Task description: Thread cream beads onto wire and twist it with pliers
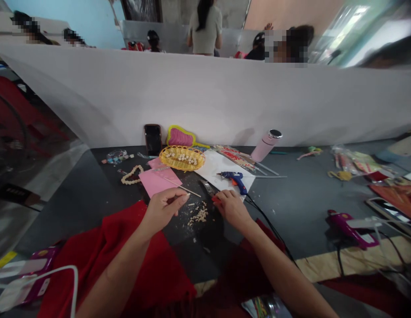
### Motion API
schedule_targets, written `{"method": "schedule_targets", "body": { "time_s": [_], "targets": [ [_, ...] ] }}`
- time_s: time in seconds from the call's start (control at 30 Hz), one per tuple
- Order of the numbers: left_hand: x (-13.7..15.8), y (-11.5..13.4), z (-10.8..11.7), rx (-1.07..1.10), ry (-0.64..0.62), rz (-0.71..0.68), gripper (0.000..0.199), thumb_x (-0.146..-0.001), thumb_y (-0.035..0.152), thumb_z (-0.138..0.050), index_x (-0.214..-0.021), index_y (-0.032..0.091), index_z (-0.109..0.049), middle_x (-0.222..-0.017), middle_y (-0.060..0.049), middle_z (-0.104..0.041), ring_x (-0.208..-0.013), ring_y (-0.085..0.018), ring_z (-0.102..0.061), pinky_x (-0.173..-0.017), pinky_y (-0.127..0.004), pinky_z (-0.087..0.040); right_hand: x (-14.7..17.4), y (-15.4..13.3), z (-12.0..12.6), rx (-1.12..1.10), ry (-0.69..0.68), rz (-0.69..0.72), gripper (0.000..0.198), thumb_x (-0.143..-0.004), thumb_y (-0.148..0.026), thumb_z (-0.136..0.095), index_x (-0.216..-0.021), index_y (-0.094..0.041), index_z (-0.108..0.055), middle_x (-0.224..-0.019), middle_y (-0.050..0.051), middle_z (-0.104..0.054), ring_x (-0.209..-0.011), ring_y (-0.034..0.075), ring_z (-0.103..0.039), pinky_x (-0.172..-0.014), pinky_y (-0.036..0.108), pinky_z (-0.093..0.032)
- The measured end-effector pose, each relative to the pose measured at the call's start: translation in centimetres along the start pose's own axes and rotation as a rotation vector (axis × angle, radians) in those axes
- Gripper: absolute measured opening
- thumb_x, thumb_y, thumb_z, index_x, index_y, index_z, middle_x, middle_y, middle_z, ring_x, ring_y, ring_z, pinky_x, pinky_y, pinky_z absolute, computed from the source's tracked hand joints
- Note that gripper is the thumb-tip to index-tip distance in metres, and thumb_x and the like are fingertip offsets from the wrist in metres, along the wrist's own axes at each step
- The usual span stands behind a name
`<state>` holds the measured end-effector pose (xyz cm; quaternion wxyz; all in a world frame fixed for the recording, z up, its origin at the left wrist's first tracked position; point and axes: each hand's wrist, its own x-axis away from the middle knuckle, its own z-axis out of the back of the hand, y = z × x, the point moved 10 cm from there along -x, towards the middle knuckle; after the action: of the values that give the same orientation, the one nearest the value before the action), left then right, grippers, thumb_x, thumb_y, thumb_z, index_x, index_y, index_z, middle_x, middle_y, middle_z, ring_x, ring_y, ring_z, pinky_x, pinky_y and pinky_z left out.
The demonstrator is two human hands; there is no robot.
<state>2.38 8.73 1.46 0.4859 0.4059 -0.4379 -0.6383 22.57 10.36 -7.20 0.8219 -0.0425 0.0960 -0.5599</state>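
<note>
My left hand (165, 207) is closed in a pinch at a thin wooden stick (192, 192), whose one end points toward my right hand. My right hand (232, 208) is wrapped around a red-handled cutter (208, 187); its metal head points away to the upper left, and the fingers hide much of the handles. Between and below both hands lies a loose pile of short pale stick pieces (199, 215) on the dark table. A pink paper sheet (155, 183) lies just beyond my left hand. Behind my right hand, a blue glue gun (237, 180) rests on white paper (210, 165).
A yellow basket (182, 168) holds small pale pieces. Nearby are a heart-shaped beaded frame (131, 176), phone (153, 139), pink bottle (267, 145) and wrapped sticks (237, 158). Red cloth (126, 247) covers the near left edge. A cable (270, 225) runs past my right forearm. A white partition (205, 97) stands behind.
</note>
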Motion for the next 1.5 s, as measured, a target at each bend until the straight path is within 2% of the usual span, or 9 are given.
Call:
{"method": "schedule_targets", "body": {
  "time_s": [0.33, 0.47, 0.57, 0.67, 0.73, 0.87, 1.0, 1.17, 1.5],
  "targets": [
    [-0.2, -1.1, -0.4, 0.017, -0.005, 0.042, 0.02, -0.08, 0.036, -0.058, -0.083, 0.018, -0.065, -0.059, 0.003, -0.055, -0.047, -0.006, -0.047, -0.045, -0.017, -0.038, 0.2, 1.2, 0.4, -0.063, 0.062, 0.012, 0.015, -0.087, -0.029, -0.048, -0.087, -0.018, -0.058, -0.103, 0.01, -0.057, -0.096, 0.021, -0.051, -0.087, 0.036, -0.04],
    [-0.3, -1.4, -0.3, 0.101, 0.012, 0.054, 0.022, -0.081, 0.037, -0.057, -0.084, 0.017, -0.065, -0.067, 0.0, -0.062, -0.046, -0.006, -0.048, -0.043, -0.017, -0.038, -0.3, 2.3, 3.2, -0.421, 0.117, -0.115, 0.025, -0.087, -0.042, -0.047, -0.085, -0.018, -0.056, -0.091, 0.006, -0.058, -0.081, 0.018, -0.055, -0.072, 0.031, -0.045],
    [-0.3, -1.5, -0.3, 0.181, 0.025, 0.06, 0.02, -0.082, 0.035, -0.057, -0.084, 0.017, -0.064, -0.066, 0.0, -0.063, -0.044, -0.005, -0.047, -0.043, -0.018, -0.039, -0.8, 1.1, 3.6, -0.877, -0.008, -0.199, 0.034, -0.079, -0.049, -0.056, -0.095, -0.018, -0.056, -0.078, 0.002, -0.057, -0.066, 0.016, -0.055, -0.055, 0.027, -0.046],
    [-0.4, -1.6, -0.1, 0.254, 0.059, 0.06, 0.018, -0.081, 0.033, -0.059, -0.083, 0.016, -0.064, -0.066, 0.0, -0.064, -0.045, -0.006, -0.048, -0.043, -0.018, -0.041, -1.2, -2.4, 3.4, -1.291, -0.161, -0.121, 0.038, -0.076, -0.043, -0.061, -0.105, -0.02, -0.053, -0.098, 0.005, -0.059, -0.08, 0.018, -0.059, -0.054, 0.026, -0.048],
    [-0.5, -1.8, 0.2, 0.3, 0.095, 0.062, 0.017, -0.08, 0.032, -0.06, -0.081, 0.016, -0.064, -0.069, -0.001, -0.065, -0.046, -0.006, -0.049, -0.043, -0.019, -0.041, -1.4, -3.9, 3.8, -1.361, -0.174, -0.04, 0.031, -0.077, -0.036, -0.061, -0.102, -0.02, -0.053, -0.108, 0.006, -0.057, -0.084, 0.018, -0.059, -0.06, 0.026, -0.05],
    [-0.6, -2.1, 1.3, 0.398, 0.176, 0.061, 0.015, -0.079, 0.03, -0.061, -0.081, 0.015, -0.063, -0.07, -0.002, -0.065, -0.047, -0.006, -0.049, -0.042, -0.019, -0.041, -1.2, -5.8, 5.1, -1.078, -0.129, 0.146, 0.033, -0.081, -0.022, -0.053, -0.114, -0.021, -0.05, -0.12, 0.008, -0.054, -0.103, 0.02, -0.056, -0.087, 0.036, -0.047],
    [-0.8, -2.7, 2.0, 0.459, 0.234, 0.084, 0.015, -0.077, 0.03, -0.063, -0.082, 0.015, -0.062, -0.071, -0.001, -0.064, -0.048, -0.007, -0.05, -0.043, -0.019, -0.042, -0.5, -7.2, 6.1, -0.683, -0.024, 0.291, 0.034, -0.081, -0.014, -0.045, -0.115, -0.018, -0.05, -0.141, 0.013, -0.034, -0.131, 0.022, -0.033, -0.104, 0.04, -0.035],
    [-0.9, -3.2, 2.2, 0.447, 0.258, 0.094, 0.018, -0.077, 0.031, -0.062, -0.085, 0.014, -0.063, -0.071, -0.002, -0.064, -0.049, -0.007, -0.051, -0.045, -0.02, -0.043, 0.1, -7.5, 5.4, -0.411, 0.106, 0.317, 0.039, -0.076, -0.008, -0.045, -0.114, -0.016, -0.049, -0.147, 0.016, -0.024, -0.132, 0.026, -0.03, -0.1, 0.046, -0.037],
    [-0.9, -2.6, 2.1, 0.268, 0.239, 0.087, 0.021, -0.078, 0.034, -0.061, -0.085, 0.014, -0.063, -0.066, 0.001, -0.062, -0.05, -0.008, -0.054, -0.048, -0.02, -0.045, 0.1, -8.6, 6.0, -0.225, 0.086, 0.372, 0.038, -0.078, -0.01, -0.046, -0.115, -0.015, -0.052, -0.146, 0.015, -0.026, -0.125, 0.029, -0.037, -0.096, 0.048, -0.039]
  ]
}}
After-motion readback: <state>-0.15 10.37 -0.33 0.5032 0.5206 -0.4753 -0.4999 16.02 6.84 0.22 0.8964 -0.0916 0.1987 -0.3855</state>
